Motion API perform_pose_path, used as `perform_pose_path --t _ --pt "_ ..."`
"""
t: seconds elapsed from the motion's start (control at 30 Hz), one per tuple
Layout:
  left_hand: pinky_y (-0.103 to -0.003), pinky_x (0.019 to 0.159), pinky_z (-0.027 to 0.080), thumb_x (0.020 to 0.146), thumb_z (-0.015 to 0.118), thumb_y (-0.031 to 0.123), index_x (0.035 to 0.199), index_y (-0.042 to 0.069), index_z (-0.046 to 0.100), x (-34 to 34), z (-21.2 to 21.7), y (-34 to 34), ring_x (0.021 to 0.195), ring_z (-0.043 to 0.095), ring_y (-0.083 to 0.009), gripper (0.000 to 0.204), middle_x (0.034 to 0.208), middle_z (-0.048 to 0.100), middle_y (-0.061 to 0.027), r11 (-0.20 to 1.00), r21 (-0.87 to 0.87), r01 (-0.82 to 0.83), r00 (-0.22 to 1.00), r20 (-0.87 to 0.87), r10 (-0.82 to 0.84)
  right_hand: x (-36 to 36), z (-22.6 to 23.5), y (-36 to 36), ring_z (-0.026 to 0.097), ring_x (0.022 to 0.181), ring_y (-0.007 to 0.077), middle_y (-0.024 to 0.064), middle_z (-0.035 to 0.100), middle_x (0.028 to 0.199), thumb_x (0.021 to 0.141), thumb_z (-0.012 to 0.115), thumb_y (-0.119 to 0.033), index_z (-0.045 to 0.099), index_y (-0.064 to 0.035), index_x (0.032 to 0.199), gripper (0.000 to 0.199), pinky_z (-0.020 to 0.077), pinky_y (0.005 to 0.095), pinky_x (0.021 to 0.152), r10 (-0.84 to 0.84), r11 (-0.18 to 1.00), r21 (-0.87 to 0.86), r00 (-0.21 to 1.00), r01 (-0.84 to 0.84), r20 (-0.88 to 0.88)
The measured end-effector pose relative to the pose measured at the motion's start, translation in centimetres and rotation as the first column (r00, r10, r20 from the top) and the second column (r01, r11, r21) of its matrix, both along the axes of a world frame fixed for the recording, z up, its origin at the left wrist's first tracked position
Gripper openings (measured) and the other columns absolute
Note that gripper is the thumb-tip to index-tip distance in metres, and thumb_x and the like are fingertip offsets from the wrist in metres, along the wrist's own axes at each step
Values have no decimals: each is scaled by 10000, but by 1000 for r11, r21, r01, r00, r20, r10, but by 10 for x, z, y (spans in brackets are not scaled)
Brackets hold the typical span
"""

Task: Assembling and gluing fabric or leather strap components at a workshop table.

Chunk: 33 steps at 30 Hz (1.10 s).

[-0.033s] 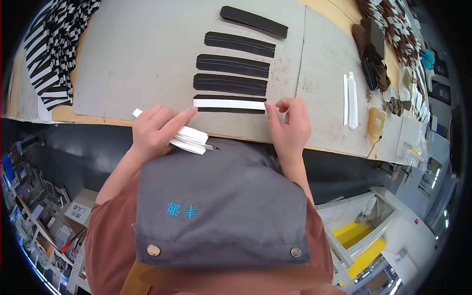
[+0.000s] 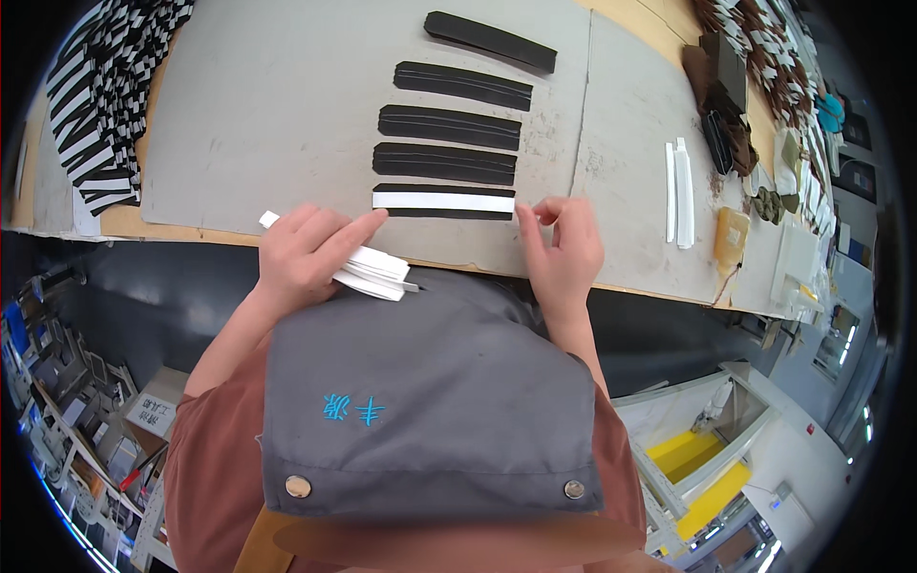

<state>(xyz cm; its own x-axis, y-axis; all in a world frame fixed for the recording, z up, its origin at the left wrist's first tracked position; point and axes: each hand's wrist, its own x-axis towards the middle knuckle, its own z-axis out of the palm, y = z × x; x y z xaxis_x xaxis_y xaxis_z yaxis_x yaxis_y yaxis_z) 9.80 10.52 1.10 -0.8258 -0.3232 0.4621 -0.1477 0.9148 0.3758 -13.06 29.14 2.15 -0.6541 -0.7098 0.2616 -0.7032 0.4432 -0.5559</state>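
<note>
My left hand (image 2: 308, 253) grips a bundle of white strips (image 2: 368, 270) near the table's front edge, and its forefinger reaches to the left end of a white strip (image 2: 443, 201) lying on a black strip (image 2: 442, 213). My right hand (image 2: 564, 250) pinches at the right end of that white strip with thumb and fingers. Beyond it several more black strips (image 2: 445, 163) lie in a row on a grey board (image 2: 277, 115).
A pile of black-and-white strips (image 2: 100, 105) fills the far left. Two white strips (image 2: 678, 191) lie on the right grey board, with dark brown pieces (image 2: 721, 115) and a small amber container (image 2: 731, 237) nearby. A grey apron (image 2: 430, 392) covers my lap.
</note>
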Motion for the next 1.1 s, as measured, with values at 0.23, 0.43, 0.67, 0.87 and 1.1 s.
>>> perform_pose_path --t 0.23,0.43,0.67,0.87,1.1 --pt "-318 608 496 771 732 113 1206 110 727 -53 7 25 718 592 -170 435 930 628 15 972 68 225 970 81 -230 4 -21 29 625 698 213 28 667 834 800 840 -136 767 -105 1033 246 501 336 604 183 979 -71 974 -193 -131" --pt "-331 631 493 748 735 50 1311 134 692 -80 7 40 759 591 -179 571 936 606 3 967 64 248 944 207 -256 2 -33 32 617 695 185 -5 663 846 793 836 -135 790 -131 1092 303 490 324 597 206 964 -124 958 -233 -202" --pt "-325 639 498 733 745 49 1330 145 683 -82 2 48 775 591 -177 608 919 586 7 983 39 177 949 260 -181 1 -37 34 590 674 160 -30 649 850 794 830 -156 794 -141 1084 293 460 310 582 199 966 -108 943 -235 -266" --pt "-315 618 504 729 752 84 1329 164 690 -82 2 49 761 590 -161 608 901 580 24 987 -14 158 951 271 -148 1 -37 33 576 663 154 -38 648 858 794 828 -162 794 -150 1076 284 452 308 584 192 967 -107 940 -229 -281" --pt "-306 612 502 704 757 89 1329 190 694 -82 3 49 760 590 -153 637 896 578 37 990 -16 141 954 269 -132 2 -37 33 576 670 148 -42 650 866 792 827 -162 792 -152 1075 285 450 310 588 191 969 -99 940 -227 -282"
